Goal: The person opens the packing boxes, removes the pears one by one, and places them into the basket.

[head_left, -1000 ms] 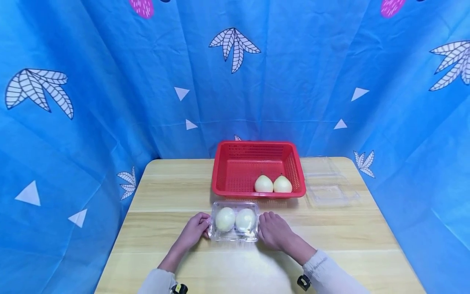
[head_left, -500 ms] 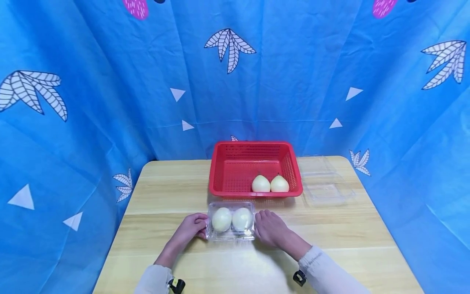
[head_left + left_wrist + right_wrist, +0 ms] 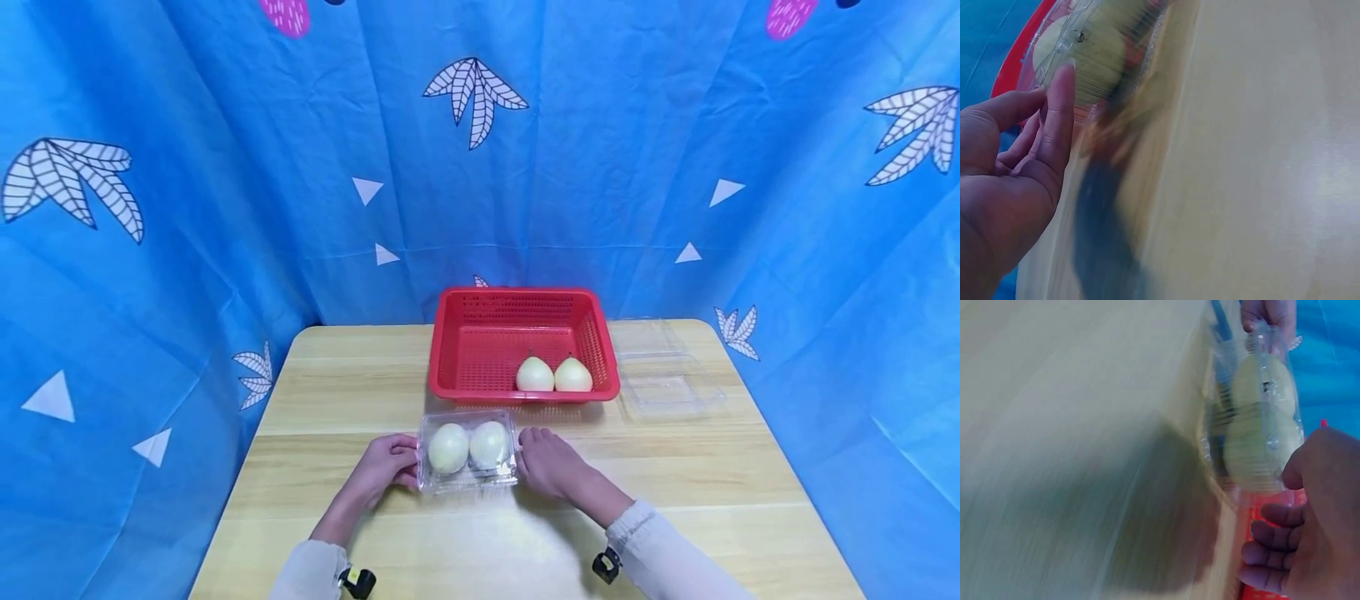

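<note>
A clear plastic clamshell box (image 3: 467, 484) with two pale pears (image 3: 448, 449) inside is between my hands in front of the red basket. My left hand (image 3: 381, 468) pinches its left edge between thumb and finger, as the left wrist view shows. At the opposite end, my right hand (image 3: 553, 467) grips the box edge, thumb (image 3: 1295, 472) against the plastic and the other fingers curled below. The lid lies over the pears. Whether the box's base touches the table is hard to tell.
Behind the box stands a red plastic basket (image 3: 480, 395) with two pears (image 3: 553, 377) near its front right corner. Clear plastic containers (image 3: 671, 396) lie to its right on the wooden table (image 3: 337, 375). A blue curtain (image 3: 615, 167) surrounds the table's back and sides.
The clamshell box has shifted slightly left and turned a little, its right end now farther back. Both hands have moved with it and keep their hold. The basket's pears have not moved.
</note>
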A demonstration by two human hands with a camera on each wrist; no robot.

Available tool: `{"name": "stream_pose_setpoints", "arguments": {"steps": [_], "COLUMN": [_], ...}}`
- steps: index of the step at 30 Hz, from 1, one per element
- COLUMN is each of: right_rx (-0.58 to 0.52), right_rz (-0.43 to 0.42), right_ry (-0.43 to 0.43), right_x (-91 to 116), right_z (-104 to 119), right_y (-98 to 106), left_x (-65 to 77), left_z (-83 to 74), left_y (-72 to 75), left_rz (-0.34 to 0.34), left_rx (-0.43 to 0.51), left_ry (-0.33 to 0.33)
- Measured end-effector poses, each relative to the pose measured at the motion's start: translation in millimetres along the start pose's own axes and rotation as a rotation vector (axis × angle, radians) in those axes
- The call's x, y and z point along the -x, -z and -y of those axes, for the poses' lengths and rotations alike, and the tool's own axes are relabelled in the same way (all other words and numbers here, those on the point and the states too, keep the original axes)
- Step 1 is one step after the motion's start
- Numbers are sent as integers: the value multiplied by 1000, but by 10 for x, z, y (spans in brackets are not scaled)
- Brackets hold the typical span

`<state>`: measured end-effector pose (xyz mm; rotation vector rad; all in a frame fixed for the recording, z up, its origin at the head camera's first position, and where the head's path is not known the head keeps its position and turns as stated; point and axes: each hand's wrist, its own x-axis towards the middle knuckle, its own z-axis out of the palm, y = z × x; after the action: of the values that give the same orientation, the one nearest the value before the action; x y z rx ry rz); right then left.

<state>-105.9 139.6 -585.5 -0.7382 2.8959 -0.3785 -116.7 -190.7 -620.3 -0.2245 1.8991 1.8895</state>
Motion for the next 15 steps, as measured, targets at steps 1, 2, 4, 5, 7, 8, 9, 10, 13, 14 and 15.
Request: {"name": "stream_pose_setpoints", "arguments": {"steps": [1, 2, 4, 5, 7, 8, 9, 10, 13, 14, 15], "right_rx": [-48, -102, -231, -293, -410, -445, -478, -507, -578, -618, -670], "right_rz": [-18, -35, -71, -82, -100, -112, -126, -137, -156, -153, -140], "right_ry": [-16, -36, -79, -105, -166, -194, -224, -251, -306, -321, -342], "right_x": [-10, -22, -51, -66, -99, -115, -131, -148, -199, -215, -231], "right_z": [7, 18, 44, 59, 88, 102, 114, 125, 143, 147, 150], "right_y": [0, 1, 4, 3, 7, 8, 9, 16, 24, 30, 35], "left_x": [8, 14, 34, 44, 64, 74, 83, 92, 116, 125, 135], "left_z": [5, 11, 20, 24, 27, 28, 30, 32, 34, 36, 38], "left_y": [6, 13, 25, 31, 40, 44, 45, 47, 47, 49, 50], "left_rz": [-2, -4, -8, -11, -14, -15, -18, -21, -37, -46, -55], "left_rx": [8, 15, 28, 35, 41, 40, 42, 43, 48, 51, 53], "left_ry": [0, -2, -2, -1, 3, 3, 5, 6, 8, 11, 15]}}
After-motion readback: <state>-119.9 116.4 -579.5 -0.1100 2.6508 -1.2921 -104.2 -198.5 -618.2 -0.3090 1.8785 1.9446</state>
